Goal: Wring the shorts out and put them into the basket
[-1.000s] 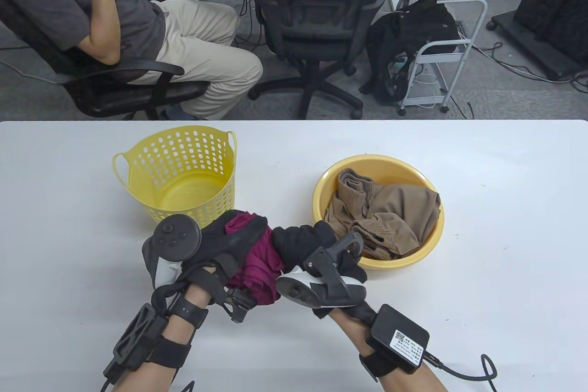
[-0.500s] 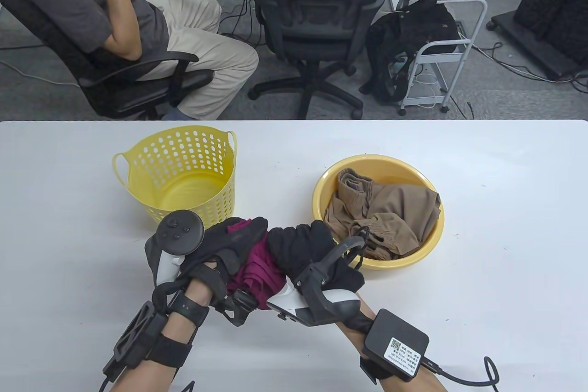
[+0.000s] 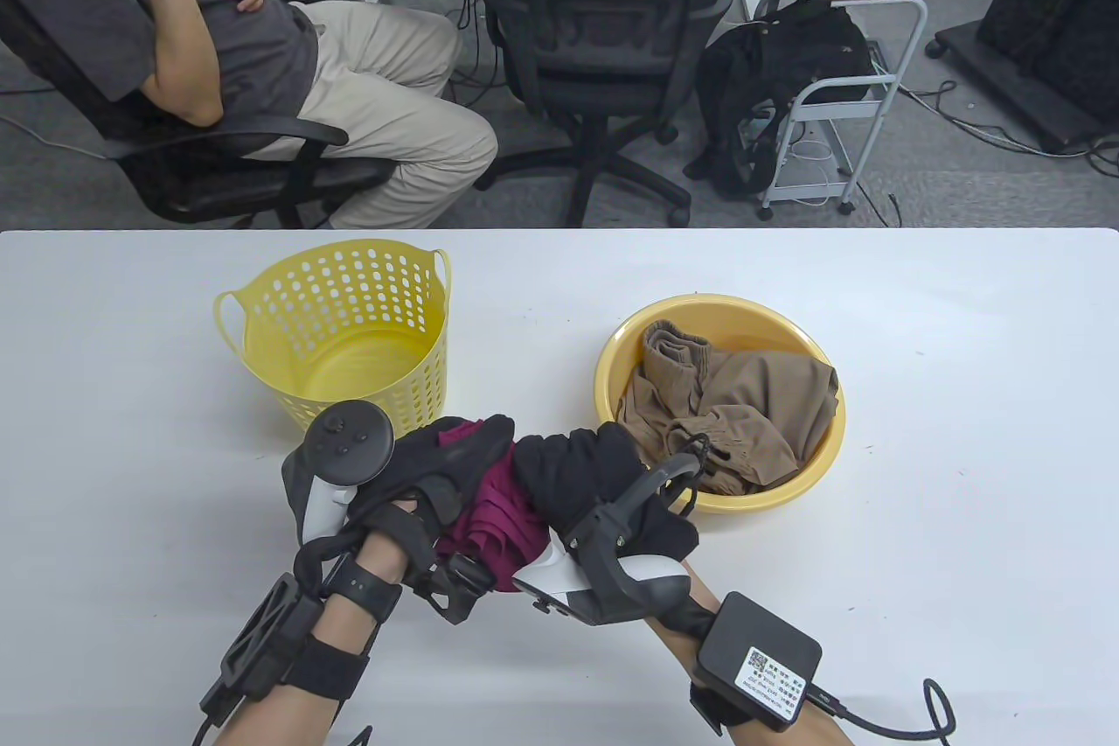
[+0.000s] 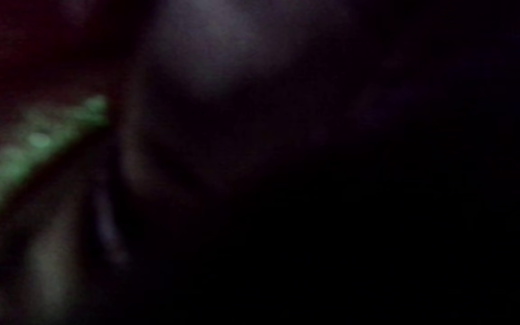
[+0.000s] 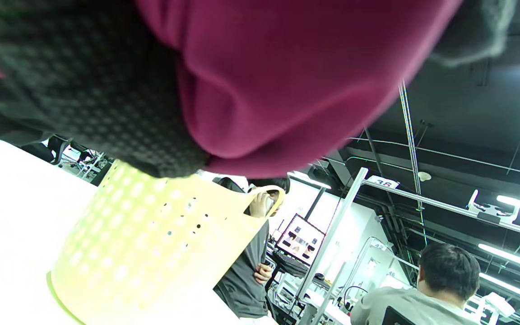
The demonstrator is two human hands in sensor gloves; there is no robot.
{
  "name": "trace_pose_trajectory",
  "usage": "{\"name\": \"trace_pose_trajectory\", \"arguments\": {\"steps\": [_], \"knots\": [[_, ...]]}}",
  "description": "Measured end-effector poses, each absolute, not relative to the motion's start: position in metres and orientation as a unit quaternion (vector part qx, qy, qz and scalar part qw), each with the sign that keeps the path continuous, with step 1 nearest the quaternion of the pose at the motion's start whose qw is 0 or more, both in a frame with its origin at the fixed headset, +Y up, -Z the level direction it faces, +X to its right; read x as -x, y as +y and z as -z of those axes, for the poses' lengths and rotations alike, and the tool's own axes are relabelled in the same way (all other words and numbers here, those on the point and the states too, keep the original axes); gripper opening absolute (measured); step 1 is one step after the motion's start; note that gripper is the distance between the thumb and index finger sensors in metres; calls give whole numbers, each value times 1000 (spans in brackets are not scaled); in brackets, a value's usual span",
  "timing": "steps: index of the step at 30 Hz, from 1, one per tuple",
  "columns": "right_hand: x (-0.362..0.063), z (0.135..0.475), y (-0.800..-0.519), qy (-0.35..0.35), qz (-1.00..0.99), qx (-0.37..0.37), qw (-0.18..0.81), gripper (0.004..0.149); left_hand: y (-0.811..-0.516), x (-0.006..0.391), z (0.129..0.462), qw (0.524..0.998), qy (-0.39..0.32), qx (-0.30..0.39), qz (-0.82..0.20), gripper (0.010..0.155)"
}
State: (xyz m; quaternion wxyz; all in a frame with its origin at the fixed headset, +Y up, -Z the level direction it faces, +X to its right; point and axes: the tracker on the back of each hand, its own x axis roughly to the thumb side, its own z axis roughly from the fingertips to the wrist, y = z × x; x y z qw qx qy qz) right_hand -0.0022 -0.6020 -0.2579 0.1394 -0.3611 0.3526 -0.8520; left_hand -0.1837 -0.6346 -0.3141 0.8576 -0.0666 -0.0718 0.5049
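Your left hand and right hand are side by side above the table, near its front edge, both with fingers curled tight round the maroon shorts. The shorts are bunched into a thick twisted roll between the two gloves, held clear of the surface.

Table view only: yellow perforated basket stands just behind your left hand, toward the far-left part of the table, nothing visible inside it. Yellow basin sits just behind your right hand, holding crumpled tan cloth. Your right-hand tracker overlaps the basin's near rim in this view; can't tell if they touch.

Right wrist view: maroon fabric fills the top, black glove fingers wrapped against it on the left. The basket wall shows from low down, close below the shorts. That closeness doesn't read from above.

Left wrist view: almost all dark, blurred. A green-tinted streak at the left edge, nothing identifiable. Your left grip is confirmed from the table view only.
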Motion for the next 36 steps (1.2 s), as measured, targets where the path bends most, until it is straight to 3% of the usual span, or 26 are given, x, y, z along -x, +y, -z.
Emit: {"name": "trace_pose_trajectory", "arguments": {"steps": [18, 36], "knots": [[-4, 264, -602, 329, 874, 345, 98, 68, -632, 182, 313, 869, -86, 36, -487, 62], [-25, 289, -600, 165, 935, 286, -132, 68, -616, 178, 305, 880, -145, -45, -450, 64]]}}
